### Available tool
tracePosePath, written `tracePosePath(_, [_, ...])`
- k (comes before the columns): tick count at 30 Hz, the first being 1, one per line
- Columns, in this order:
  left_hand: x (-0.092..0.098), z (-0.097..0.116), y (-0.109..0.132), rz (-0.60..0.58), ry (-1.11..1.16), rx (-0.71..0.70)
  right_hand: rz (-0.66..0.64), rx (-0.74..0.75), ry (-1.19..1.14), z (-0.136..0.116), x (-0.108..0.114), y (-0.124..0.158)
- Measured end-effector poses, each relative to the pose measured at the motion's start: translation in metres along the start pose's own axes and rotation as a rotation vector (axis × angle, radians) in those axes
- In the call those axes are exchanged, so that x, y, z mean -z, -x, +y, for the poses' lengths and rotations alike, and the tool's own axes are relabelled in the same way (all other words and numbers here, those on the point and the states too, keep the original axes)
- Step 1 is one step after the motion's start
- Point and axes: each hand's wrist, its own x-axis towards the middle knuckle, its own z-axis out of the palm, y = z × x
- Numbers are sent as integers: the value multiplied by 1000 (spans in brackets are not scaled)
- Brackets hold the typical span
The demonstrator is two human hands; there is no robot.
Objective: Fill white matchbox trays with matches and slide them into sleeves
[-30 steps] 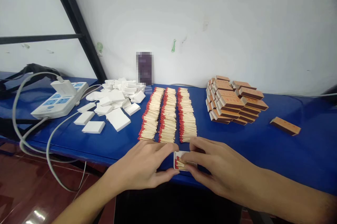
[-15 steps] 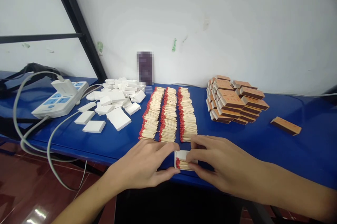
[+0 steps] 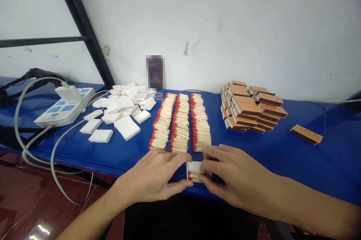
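At the table's front edge, my left hand (image 3: 158, 176) grips the left end of a small white matchbox tray (image 3: 194, 166) between thumb and fingers. Inside it, red-headed matches (image 3: 194, 176) lie along the near side. My right hand (image 3: 229, 174) reaches over the right end with its fingers closed on the matches; its fingers hide that part of the tray. Just beyond my hands run three rows of loose matches: a left row (image 3: 163, 123), a middle row (image 3: 180, 123) and a right row (image 3: 200, 123), heads all facing left.
A heap of white trays (image 3: 126, 104) is at the left, near a power strip (image 3: 66, 108) with cables. Stacked brown matchbox sleeves (image 3: 248, 108) stand at the right, with a single sleeve (image 3: 306, 135) farther right. A blurred dark object (image 3: 155, 73) leans against the wall.
My right hand's fingers have shifted slightly left and down over the matches in the tray. The left hand and the tray have stayed in place.
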Motion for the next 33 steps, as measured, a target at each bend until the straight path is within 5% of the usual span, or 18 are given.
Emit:
tracePosePath(7, [-2, -2, 1, -14, 14, 10, -83, -31, -90, -3, 9, 1])
tracePosePath(15, [-2, -2, 2, -18, 26, 6, 157, -19, 33, 23, 24, -3])
tracePosePath(24, [-2, -2, -1, -21, 6, 14, 164, 37, 91, 45, -9, 2])
tracePosePath(33, [0, 1, 2, -26, 3, 32, 170, -68, -73, 41, -10, 0])
